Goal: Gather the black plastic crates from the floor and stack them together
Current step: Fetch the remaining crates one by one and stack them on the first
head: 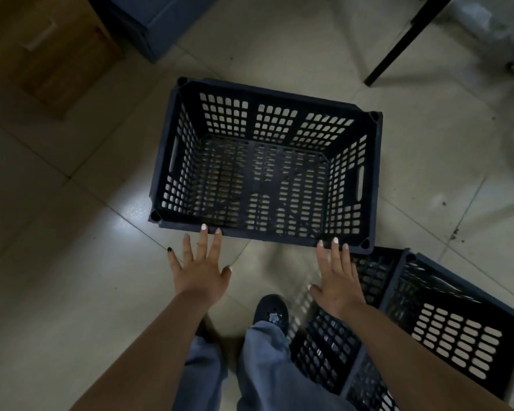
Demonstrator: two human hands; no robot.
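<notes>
While both hands reach, item: black crate (264,170), upright on tiled floor (72,247), second crate (428,318) touching its near-right corner. Left hand (201,269) and right hand (337,277): fingers spread, holding nothing, tips at near rim. Advice: grip the side handle slots evenly.

Open tiled floor (80,262) left; second crate (428,321) crowds right.

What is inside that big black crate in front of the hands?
Nothing shows inside the black crate: through its slotted bottom and walls only the pale tiled floor appears. The near wall's inner face is hidden from this angle.
</notes>
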